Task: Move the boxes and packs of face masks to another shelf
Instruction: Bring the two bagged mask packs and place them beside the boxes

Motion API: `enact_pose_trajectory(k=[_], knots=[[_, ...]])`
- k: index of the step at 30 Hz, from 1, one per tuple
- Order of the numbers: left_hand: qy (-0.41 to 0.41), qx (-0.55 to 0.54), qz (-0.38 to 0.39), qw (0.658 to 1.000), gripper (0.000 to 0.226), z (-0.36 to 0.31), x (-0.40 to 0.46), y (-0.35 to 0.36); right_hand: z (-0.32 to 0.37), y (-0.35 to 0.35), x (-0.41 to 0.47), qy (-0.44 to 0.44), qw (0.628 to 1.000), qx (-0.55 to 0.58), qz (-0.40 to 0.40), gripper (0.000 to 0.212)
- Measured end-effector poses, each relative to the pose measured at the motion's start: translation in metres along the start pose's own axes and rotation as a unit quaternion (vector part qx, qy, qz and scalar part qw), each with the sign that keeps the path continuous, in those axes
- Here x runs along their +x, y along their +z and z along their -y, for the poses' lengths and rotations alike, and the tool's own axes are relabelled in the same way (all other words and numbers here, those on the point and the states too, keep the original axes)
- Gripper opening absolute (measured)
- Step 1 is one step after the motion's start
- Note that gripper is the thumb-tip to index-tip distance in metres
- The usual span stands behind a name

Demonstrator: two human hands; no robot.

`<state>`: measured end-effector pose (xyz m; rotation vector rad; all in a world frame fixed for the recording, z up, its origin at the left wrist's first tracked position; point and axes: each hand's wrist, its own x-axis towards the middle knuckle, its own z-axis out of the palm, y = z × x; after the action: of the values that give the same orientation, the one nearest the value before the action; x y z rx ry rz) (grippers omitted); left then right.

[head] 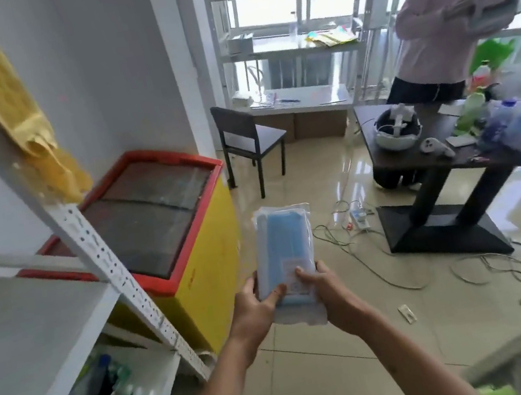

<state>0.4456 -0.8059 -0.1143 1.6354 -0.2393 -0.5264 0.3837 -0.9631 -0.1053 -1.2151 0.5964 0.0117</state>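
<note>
A clear plastic pack of blue face masks [285, 245] is held out in front of me over the tiled floor, its long side pointing away. My left hand [254, 309] grips its near left edge with the thumb on top. My right hand [325, 294] grips the near right edge, thumb on the pack's label. A white metal shelf unit [31, 328] stands at my left; its middle board is bare grey, and the lower board holds small tubes and bottles.
A yellow chest freezer with a red rim [211, 241] stands beside the shelf unit. Ahead are a dark chair [245, 137], white shelves by the window [288, 49], and a dark table [452, 146] with clutter. A person [443, 36] stands at the right. Cables [364, 241] lie on the floor.
</note>
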Motion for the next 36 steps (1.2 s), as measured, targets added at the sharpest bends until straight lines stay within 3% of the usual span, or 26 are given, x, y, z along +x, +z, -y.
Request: enact_pose_trajectory(k=[6,12,16,19,27,31,36], knots=[[-0.017,-0.02,0.056,0.998,0.051,-0.007,0.077,0.036,0.034,-0.054,0.05,-0.011,0.999,0.049,-0.019,0.036],[-0.033,-0.045,0.077,0.995,0.037,-0.01,0.173,0.043,0.059,-0.078,0.134,0.01,0.987,0.14,-0.077,0.037],[-0.052,-0.065,0.082,0.993,0.028,-0.021,0.237,0.032,0.074,-0.091,0.181,0.004,0.978,0.122,-0.17,0.029],[-0.076,-0.084,0.081,0.99,0.027,-0.027,0.282,0.018,0.092,-0.106,0.212,-0.01,0.975,0.108,-0.192,0.026],[-0.117,-0.153,0.132,0.972,0.04,-0.034,0.387,0.035,0.131,-0.129,0.292,0.006,0.976,0.163,-0.141,0.027],[-0.121,-0.148,0.163,0.968,0.045,-0.038,0.448,0.065,0.156,-0.158,0.341,-0.032,0.991,0.103,-0.082,0.05],[-0.124,-0.148,0.126,0.973,0.046,-0.052,0.529,0.071,0.194,-0.208,0.401,-0.042,0.988,0.089,-0.116,0.056]])
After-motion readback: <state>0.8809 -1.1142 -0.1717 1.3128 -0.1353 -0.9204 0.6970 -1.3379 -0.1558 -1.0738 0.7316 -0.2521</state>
